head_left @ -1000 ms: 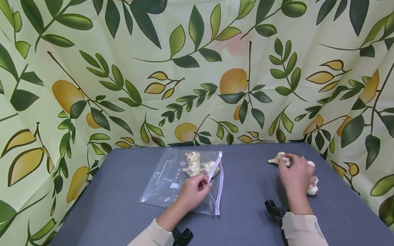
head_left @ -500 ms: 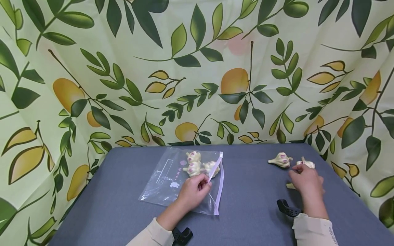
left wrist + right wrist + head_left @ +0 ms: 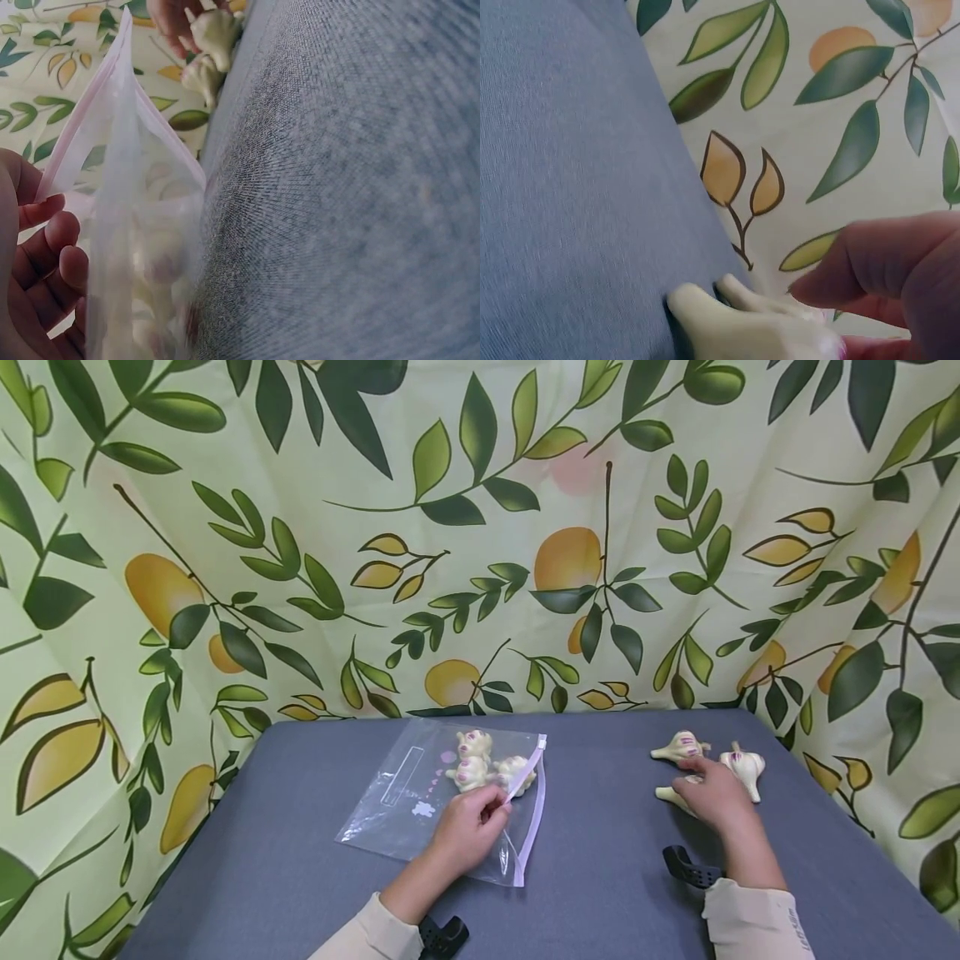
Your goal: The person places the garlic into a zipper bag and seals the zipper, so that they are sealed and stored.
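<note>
A clear zip bag (image 3: pixel 390 802) with a lilac slider strip (image 3: pixel 534 814) lies flat, its opening towards the right. Three garlic bulbs (image 3: pixel 472 772) show inside it. My left hand (image 3: pixel 468 827) pinches the upper edge of the opening between thumb and fingers; the left wrist view shows that edge (image 3: pixel 82 116) raised into a peak. On the right, my right hand (image 3: pixel 716 793) grips a garlic bulb (image 3: pixel 678 797) whose stem points left. Its thumb (image 3: pixel 840 277) is over the bulb's side in the right wrist view. Two more bulbs lie just beyond: one garlic bulb (image 3: pixel 678 746) and another garlic bulb (image 3: pixel 744 767).
A grey-blue cloth covers the table (image 3: pixel 592 860). Behind and at both sides hangs a curtain (image 3: pixel 480 552) printed with leaves and fruit. Black straps (image 3: pixel 690 868) with cameras sit on both wrists.
My right hand went right, then came back left with the nearest garlic bulb. The right-hand far bulb has turned and shifted slightly nearer. The left hand stays on the bag's edge.
</note>
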The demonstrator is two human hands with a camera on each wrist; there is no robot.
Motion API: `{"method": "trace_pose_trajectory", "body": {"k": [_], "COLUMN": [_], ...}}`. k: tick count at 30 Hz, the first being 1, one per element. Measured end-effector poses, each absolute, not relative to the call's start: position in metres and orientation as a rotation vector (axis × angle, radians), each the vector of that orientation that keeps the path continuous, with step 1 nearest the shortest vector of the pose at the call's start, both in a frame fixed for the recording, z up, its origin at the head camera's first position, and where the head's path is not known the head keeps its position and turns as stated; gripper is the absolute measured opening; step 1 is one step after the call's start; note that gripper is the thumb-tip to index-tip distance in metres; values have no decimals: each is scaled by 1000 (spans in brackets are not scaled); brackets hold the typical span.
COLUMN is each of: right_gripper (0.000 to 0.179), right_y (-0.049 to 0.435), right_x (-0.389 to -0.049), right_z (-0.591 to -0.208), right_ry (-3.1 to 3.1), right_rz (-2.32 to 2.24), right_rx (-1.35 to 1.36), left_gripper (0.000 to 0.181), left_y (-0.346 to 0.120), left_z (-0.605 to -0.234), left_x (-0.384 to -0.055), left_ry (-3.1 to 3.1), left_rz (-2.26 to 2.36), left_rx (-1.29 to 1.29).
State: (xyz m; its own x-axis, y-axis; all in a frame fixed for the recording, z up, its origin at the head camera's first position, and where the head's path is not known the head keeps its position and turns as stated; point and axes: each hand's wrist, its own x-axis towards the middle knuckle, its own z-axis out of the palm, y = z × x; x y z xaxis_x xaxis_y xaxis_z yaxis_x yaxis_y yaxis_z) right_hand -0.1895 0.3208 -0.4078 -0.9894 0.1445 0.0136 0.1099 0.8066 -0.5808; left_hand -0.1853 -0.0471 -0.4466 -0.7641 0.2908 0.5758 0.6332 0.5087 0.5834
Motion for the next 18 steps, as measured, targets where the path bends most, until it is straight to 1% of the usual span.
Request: {"method": "trace_pose_trajectory", "body": {"k": [3,7,13,18], "right_gripper": [46,48,58,62], "right_y": [315,311,310,311], "right_x": [-191,-191,-189,-188], "right_z": [-410,-411,-409,-408], "right_ry": [-2914,-2894,-2935,-2961], "right_rz": [949,954,1026,1028], "right_rx": [-77,5,-1,-44], "left_gripper": [12,11,8,7], "left_y": [-47,-47,-47,-48], "left_z": [-446,-445,-445,-445], "left_x": [-185,-185,-185,-185], "left_ry": [-2340,-2329,-2329,-2343], "left_rz": [-1151,-1142,-1115,-1097], "left_rx": [-766,-778,-794,-781]}}
